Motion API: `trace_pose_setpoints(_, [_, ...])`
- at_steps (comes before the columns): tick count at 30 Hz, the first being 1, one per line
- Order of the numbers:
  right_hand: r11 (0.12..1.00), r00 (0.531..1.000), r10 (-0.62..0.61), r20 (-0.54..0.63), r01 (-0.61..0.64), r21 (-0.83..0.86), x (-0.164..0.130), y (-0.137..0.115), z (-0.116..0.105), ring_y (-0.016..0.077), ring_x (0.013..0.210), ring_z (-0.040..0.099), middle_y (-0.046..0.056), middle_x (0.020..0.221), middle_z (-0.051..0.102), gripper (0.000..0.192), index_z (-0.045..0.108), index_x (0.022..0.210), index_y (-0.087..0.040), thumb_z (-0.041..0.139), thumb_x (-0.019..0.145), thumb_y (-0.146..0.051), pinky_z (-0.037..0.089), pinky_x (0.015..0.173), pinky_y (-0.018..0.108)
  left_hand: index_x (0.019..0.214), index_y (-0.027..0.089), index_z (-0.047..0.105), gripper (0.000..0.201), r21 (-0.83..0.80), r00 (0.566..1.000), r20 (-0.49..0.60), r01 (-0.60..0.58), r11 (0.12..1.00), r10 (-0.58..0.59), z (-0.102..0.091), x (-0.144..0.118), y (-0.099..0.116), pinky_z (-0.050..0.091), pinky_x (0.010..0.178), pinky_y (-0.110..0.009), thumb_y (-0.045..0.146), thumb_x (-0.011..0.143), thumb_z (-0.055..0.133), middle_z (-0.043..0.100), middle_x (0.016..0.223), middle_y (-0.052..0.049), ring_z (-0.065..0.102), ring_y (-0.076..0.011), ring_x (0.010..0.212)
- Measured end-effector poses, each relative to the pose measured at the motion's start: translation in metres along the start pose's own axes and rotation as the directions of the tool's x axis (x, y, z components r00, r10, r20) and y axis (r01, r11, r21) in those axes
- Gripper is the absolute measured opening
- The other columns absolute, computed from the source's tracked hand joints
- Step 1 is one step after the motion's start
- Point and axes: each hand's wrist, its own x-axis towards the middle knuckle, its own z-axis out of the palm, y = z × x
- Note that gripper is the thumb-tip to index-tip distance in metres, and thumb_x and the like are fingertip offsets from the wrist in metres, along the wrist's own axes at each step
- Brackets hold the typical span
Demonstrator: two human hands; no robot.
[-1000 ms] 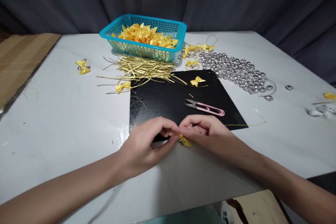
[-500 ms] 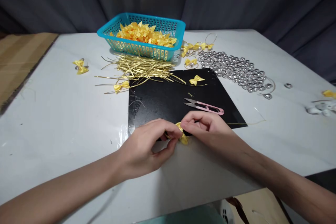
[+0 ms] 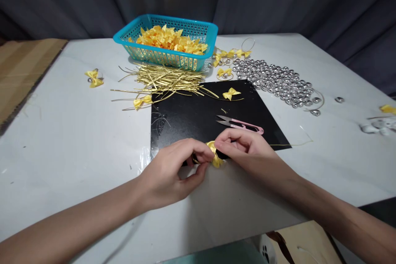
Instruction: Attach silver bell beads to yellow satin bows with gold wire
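My left hand (image 3: 175,173) and my right hand (image 3: 244,148) meet at the near edge of a black mat (image 3: 198,115). Between their fingertips they pinch a small yellow ribbon bow (image 3: 214,154) with a thin gold wire tie at it. The fingers of both hands are closed on this bow, and part of it is hidden by my thumbs. Pink thread snips (image 3: 241,124) lie on the mat just beyond my right hand.
A turquoise basket (image 3: 198,33) of yellow bows stands at the back, with a pile of gold wire ties (image 3: 167,80) in front of it. Silver bells (image 3: 275,80) spread at the right. Loose bows (image 3: 93,77) lie about the white table (image 3: 68,140); cardboard (image 3: 18,70) lies left.
The bow has turned up between my fingertips and shows more above my thumbs. Both hands stay at the same place on the mat's near edge.
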Motion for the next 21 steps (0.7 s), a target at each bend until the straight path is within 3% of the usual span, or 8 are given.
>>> trace_pose_setpoints(8, [0.999,0.998,-0.053,-0.042,0.053,0.005,-0.0018,-0.0017,-0.0002,0.0047,0.051,0.035,-0.004,0.057,0.044,0.022,0.055,0.069,-0.014,0.060,0.074,-0.035,0.025,0.046,0.017,0.092,0.019,0.054,0.025,-0.040,0.999,-0.036,0.027,0.999,-0.029,0.0019,0.0016,0.0004,0.047,0.061,-0.010,0.001,0.075,0.057,0.066,0.082,0.003,0.058,-0.0041,0.067])
trace_pose_setpoints(15, [0.998,0.994,0.038,0.102,-0.042,0.041,-0.0023,-0.0037,0.0005,0.0047,0.055,0.040,-0.003,0.064,0.048,0.023,0.054,0.074,-0.013,0.061,0.075,-0.036,0.029,0.048,0.016,0.090,0.020,0.055,0.019,-0.102,0.987,-0.091,0.123,0.987,-0.133,0.0015,0.0023,0.0005,0.046,0.058,-0.013,0.006,0.077,0.059,0.064,0.081,0.002,0.058,-0.0057,0.067])
trace_pose_setpoints(21, [0.998,0.986,0.050,0.161,-0.055,0.028,-0.0027,-0.0054,0.0004,0.0047,0.055,0.038,-0.003,0.063,0.046,0.026,0.053,0.072,-0.014,0.065,0.073,-0.037,0.027,0.047,0.016,0.092,0.018,0.057,0.012,-0.185,0.968,-0.027,0.241,0.953,-0.250,-0.0012,0.0056,-0.0004,0.045,0.054,-0.017,0.019,0.080,0.061,0.063,0.081,-0.001,0.057,-0.0086,0.066])
